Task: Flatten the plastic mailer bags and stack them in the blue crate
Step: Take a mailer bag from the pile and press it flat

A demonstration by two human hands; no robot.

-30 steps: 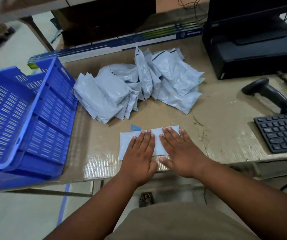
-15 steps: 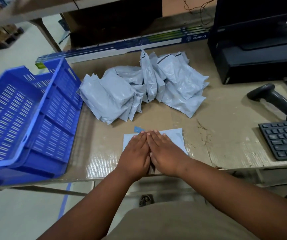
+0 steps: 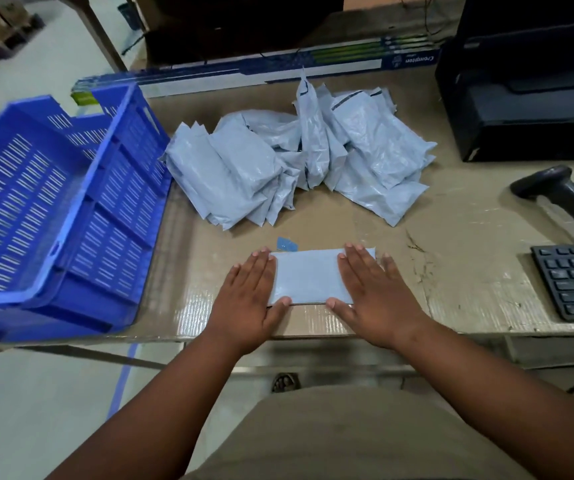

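Now both flat hands, left hand point(image 3: 248, 300) and right hand point(image 3: 379, 295), press the mailer bag point(image 3: 308, 279).

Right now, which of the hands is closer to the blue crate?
Left. The left hand presses the mailer bag's left end, toward the blue crate; the right hand presses its right end, farther away.

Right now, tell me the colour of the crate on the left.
Blue: the slotted plastic crate, best seen in the head view.

Left hand point(image 3: 249, 299) and right hand point(image 3: 375, 292) press one mailer bag point(image 3: 308, 277) flat
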